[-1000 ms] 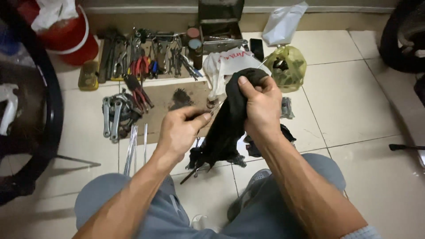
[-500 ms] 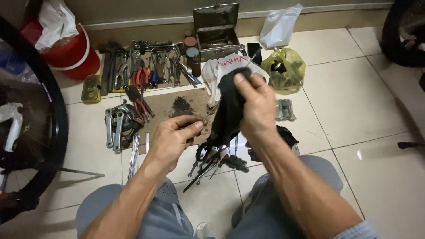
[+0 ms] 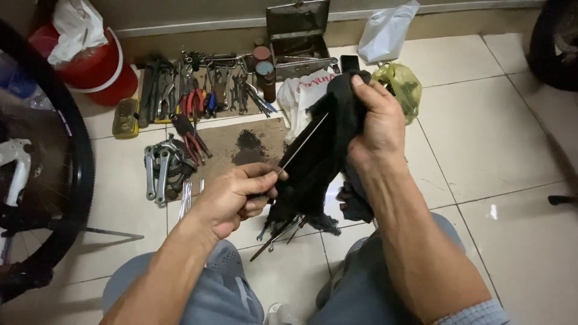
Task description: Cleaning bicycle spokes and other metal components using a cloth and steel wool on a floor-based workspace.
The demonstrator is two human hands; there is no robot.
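Meanwhile, left hand (image 3: pixel 235 195) pinches a thin spoke (image 3: pixel 304 143); right hand (image 3: pixel 376 123) grips the black rag (image 3: pixel 319 162).

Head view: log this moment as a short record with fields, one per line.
left hand: left hand pinches the near end of a thin metal spoke
right hand: right hand clutches a black rag bunched around the spoke's far end
below the rag: more spokes lie on the tiled floor
behind: pliers and wrenches in a row, crank arms, brown mat
far edge: open metal box, red bucket, yellow-green bag
left side: bicycle wheel
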